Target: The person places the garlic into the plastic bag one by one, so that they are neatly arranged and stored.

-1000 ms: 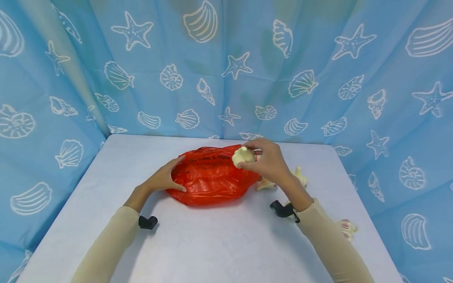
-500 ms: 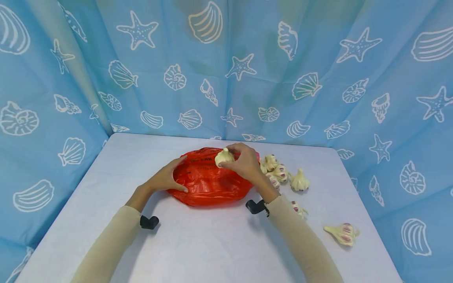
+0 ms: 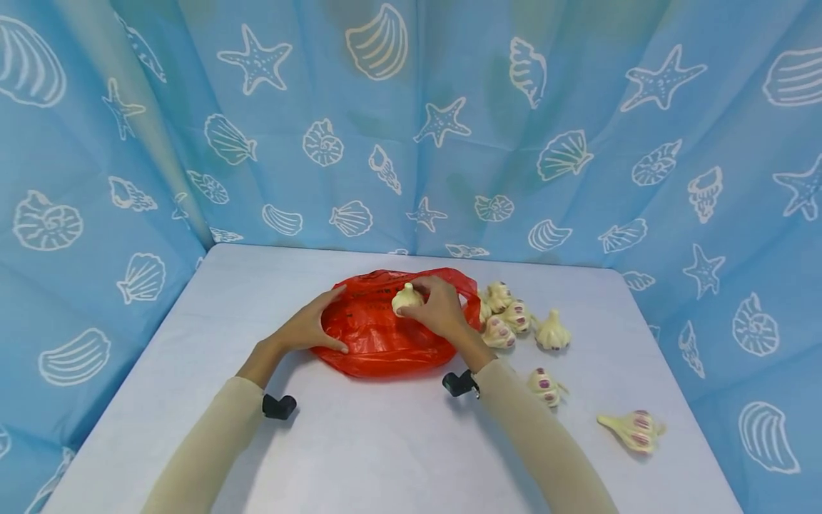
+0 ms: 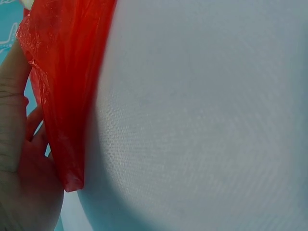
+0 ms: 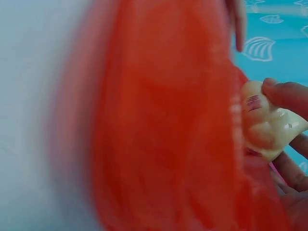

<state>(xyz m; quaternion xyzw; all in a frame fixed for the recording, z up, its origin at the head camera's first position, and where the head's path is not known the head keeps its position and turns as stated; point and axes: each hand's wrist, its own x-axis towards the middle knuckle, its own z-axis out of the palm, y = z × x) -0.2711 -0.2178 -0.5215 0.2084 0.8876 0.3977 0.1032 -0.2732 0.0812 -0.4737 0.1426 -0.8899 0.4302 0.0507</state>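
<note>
A red plastic bag (image 3: 385, 360) with dark print lies on the white table, its mouth held wide. My left hand (image 3: 307, 330) grips the bag's left end, thumb at the front rim and fingers toward the back rim. Over the mouth of the bag, my right hand (image 3: 442, 308) pinches a pale garlic bulb (image 3: 407, 300) between thumb and fingers, stem up. The right wrist view shows purple streaks on this garlic bulb (image 5: 262, 125), close beside the bag's red side. In the left wrist view the bag's folded corner (image 4: 72, 178) hangs by the palm.
A cluster of garlic bulbs (image 3: 499, 332) lies just right of the bag. Single garlic bulbs sit farther right, one upright bulb (image 3: 553, 331) and one long-stemmed bulb (image 3: 636, 430) near the table's right edge. A blue seashell curtain (image 3: 449, 171) rises behind the table.
My right hand has carried the garlic bulb left and then lower over the bag. Its arm no longer covers the bulbs on the right. My left hand stays at the bag's left end.
</note>
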